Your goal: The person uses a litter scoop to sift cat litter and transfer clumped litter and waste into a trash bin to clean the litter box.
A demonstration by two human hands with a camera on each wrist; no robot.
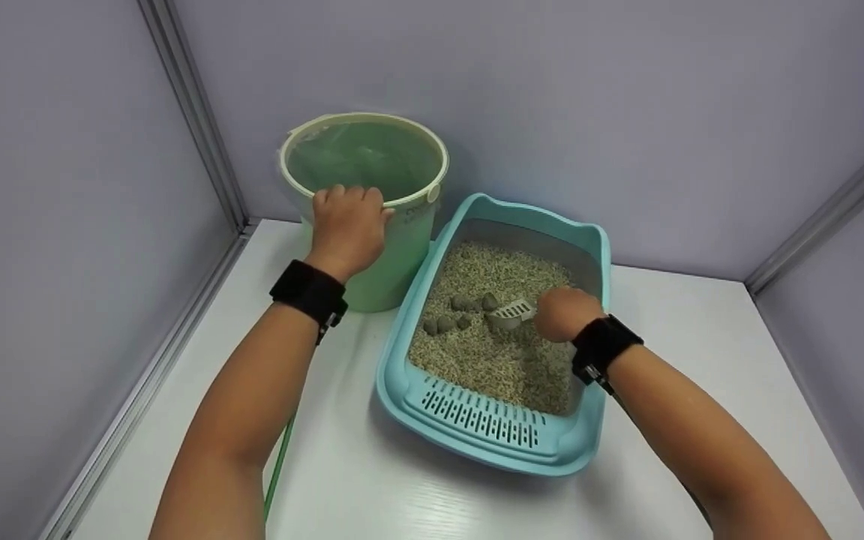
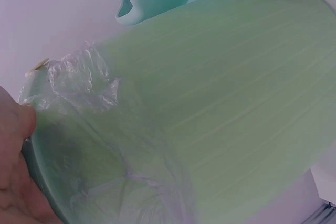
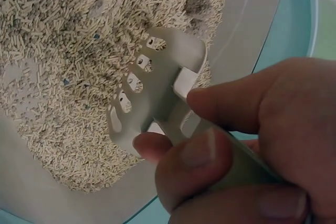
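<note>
Both hands [image 1: 347, 225] [image 1: 563, 313] curled, gripping

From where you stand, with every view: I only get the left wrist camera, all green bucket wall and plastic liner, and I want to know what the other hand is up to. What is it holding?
Observer: The right hand grips a pale slotted scoop, its fingers curled round the handle.
Operator: Where is the scoop?
Observer: Inside the blue litter tray, its blade down in the pellets.
Operator: Anything to pick up in there?
Observer: Yes, several grey clumps lie on the litter just left of the scoop.
Operator: And my own hand, seen from above?
Observer: The left hand holds the near rim of the green bucket, which stands beside the tray.
</note>
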